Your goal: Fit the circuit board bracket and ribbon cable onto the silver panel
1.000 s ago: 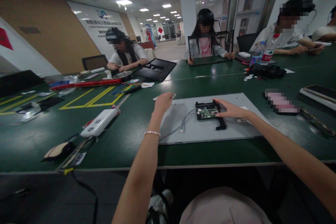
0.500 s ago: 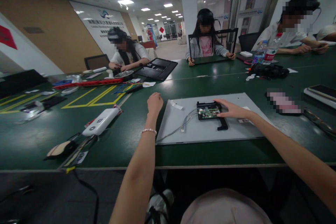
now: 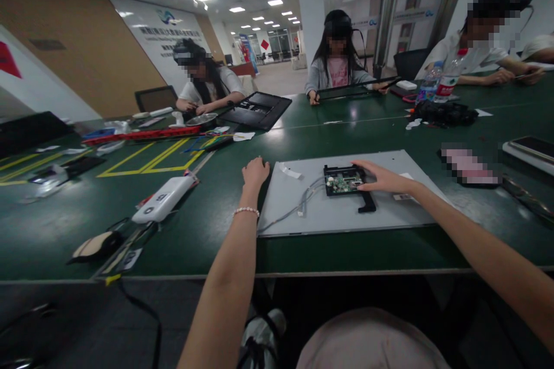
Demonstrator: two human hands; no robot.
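Observation:
A circuit board [image 3: 341, 183] in a black plastic bracket [image 3: 367, 203] lies on a light grey flat panel [image 3: 303, 213]. My right hand [image 3: 381, 177] grips the right side of the board and bracket, thumb on the near side and fingers on the far side. Grey cables [image 3: 303, 203] run from the board to the panel's near left. Just off the panel's left edge, my left hand [image 3: 255, 173] rests by the tabletop with fingers bent but apart, holding nothing visible. Its fingertips are partly hidden.
A white power strip [image 3: 164, 199] and a computer mouse [image 3: 97, 247] lie on the left. A phone [image 3: 467, 167] is on the right. Across the table, a person holds a black frame [image 3: 355, 90]; bottles [image 3: 448, 83] and a black laptop-like casing [image 3: 259, 109] are nearby.
My left hand has loosened from a fist and lowered slightly. My right hand stays on the board. Across the table, the person's black frame has tilted down from upright to nearly flat.

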